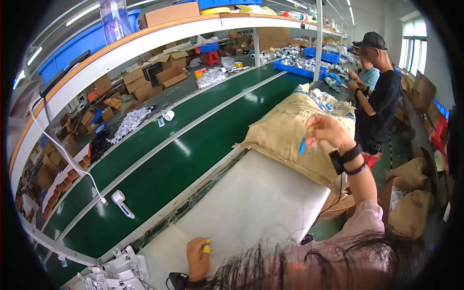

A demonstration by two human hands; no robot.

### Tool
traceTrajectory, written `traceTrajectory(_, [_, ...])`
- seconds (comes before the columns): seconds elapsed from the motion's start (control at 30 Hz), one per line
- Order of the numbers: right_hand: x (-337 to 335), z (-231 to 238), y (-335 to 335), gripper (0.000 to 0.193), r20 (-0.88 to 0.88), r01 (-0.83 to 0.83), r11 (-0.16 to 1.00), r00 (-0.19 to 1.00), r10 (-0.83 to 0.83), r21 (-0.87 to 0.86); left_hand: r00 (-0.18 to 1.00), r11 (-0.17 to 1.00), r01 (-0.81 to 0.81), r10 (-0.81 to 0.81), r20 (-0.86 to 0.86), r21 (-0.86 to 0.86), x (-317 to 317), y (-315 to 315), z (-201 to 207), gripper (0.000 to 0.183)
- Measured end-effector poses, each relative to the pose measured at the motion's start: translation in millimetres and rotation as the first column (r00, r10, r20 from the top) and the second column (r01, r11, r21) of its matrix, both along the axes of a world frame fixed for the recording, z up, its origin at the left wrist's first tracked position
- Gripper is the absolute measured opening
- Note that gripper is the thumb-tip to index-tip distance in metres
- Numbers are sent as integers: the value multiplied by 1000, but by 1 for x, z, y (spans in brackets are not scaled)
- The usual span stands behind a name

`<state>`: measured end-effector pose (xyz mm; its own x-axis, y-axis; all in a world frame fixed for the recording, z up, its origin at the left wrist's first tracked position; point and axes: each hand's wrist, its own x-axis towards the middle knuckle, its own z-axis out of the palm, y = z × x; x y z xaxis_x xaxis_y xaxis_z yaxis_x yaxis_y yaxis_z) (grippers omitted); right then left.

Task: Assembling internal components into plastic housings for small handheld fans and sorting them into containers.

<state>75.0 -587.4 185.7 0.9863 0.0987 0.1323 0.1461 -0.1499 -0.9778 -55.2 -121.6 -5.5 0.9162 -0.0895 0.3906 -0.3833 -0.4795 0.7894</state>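
Raised over the tan woven sack (278,123), my right hand (331,133) pinches a small slim blue piece (302,146) that points downward; its exact kind is unclear. Below it spreads a whitish work surface (251,193). My left hand (197,256) rests low on that surface, its fingers curled in, with yellow showing at the fingertips. Whether it holds anything is hidden. Left of it lies a pile of white plastic parts (118,270). A white handheld device with a round head (122,203) lies on the green conveyor belt (164,169).
A metal-edged shelf (159,26) crosses above the belt, and a white cable (67,152) hangs from it. Blue trays of white parts (299,65) stand farther along. Two people (379,92) work at the right. Cardboard boxes (137,84) fill the far side.
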Motion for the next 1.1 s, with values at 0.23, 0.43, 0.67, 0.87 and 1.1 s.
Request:
traceTrajectory(0.23, [108, 9, -145, 26, 165, 456, 790, 889, -428, -409, 999, 998, -2, -1, 36, 60, 7, -2, -11, 34])
traceTrajectory(0.43, [162, -15, -187, 27, 350, 767, 560, 641, -683, -312, 999, 999, -2, 0, 34, 52, 10, 0, -9, 31])
traceTrajectory(0.67, [147, -9, -85, 24, 498, 479, 756, 835, -235, -446, 999, 995, 39, -40, 3, 88, 19, 31, -88, 27])
traceTrajectory(0.87, [25, 14, 118, 27, 314, -210, 786, 834, 454, -581, 996, 999, 15, -19, 88, 40, 7, 12, -35, 24])
traceTrajectory(1.1, [-24, -101, 257, 22, 47, -748, 327, 369, 928, -578, 989, 997, -39, 29, 145, 68, 14, 8, -52, 18])
